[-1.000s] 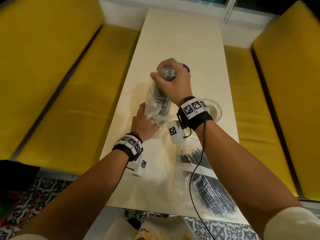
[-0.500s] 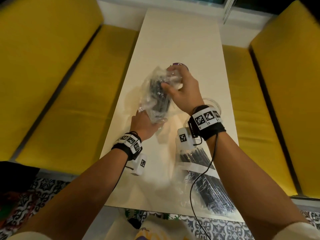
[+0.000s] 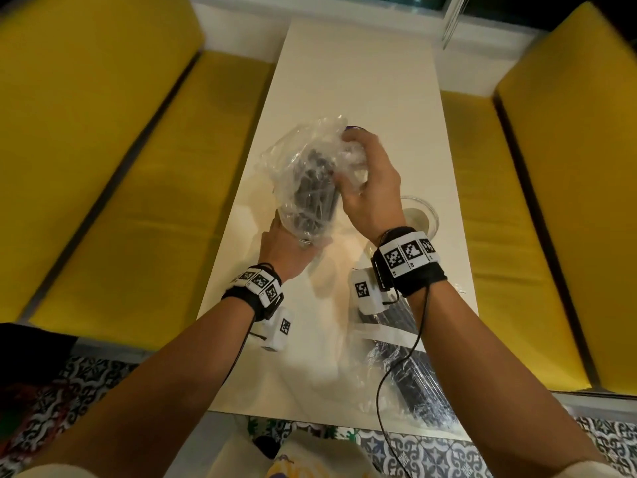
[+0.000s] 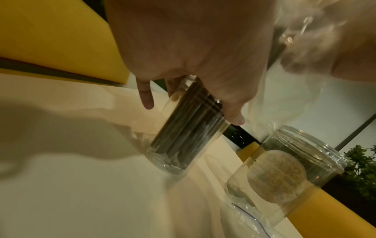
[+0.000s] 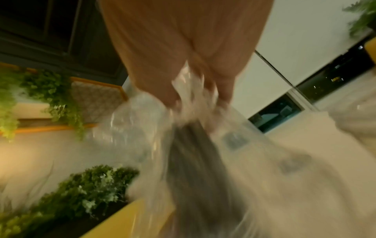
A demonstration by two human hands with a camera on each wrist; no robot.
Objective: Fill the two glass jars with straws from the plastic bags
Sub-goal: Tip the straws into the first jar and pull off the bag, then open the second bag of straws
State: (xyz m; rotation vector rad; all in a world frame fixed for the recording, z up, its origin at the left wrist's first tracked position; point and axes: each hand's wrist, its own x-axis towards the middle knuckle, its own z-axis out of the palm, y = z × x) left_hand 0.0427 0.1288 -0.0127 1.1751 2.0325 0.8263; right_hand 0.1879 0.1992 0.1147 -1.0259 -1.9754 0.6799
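Two hands work one bundle over a long white table (image 3: pixel 362 81). The left hand (image 3: pixel 286 251) wraps its fingers round a clear glass jar (image 4: pixel 189 127), tilted, already holding dark straws (image 3: pixel 313 191). Their long axis runs up and away from the jar's mouth. The right hand (image 3: pixel 370 188), above and farther, pinches the crumpled clear plastic bag (image 3: pixel 310 150) covering their upper ends. A second, empty glass jar (image 3: pixel 418 215) stands right; another full bag of straws (image 3: pixel 410 374) lies near.

Head looks down; wrists close, sharing jar (image 4: pixel 183 128).
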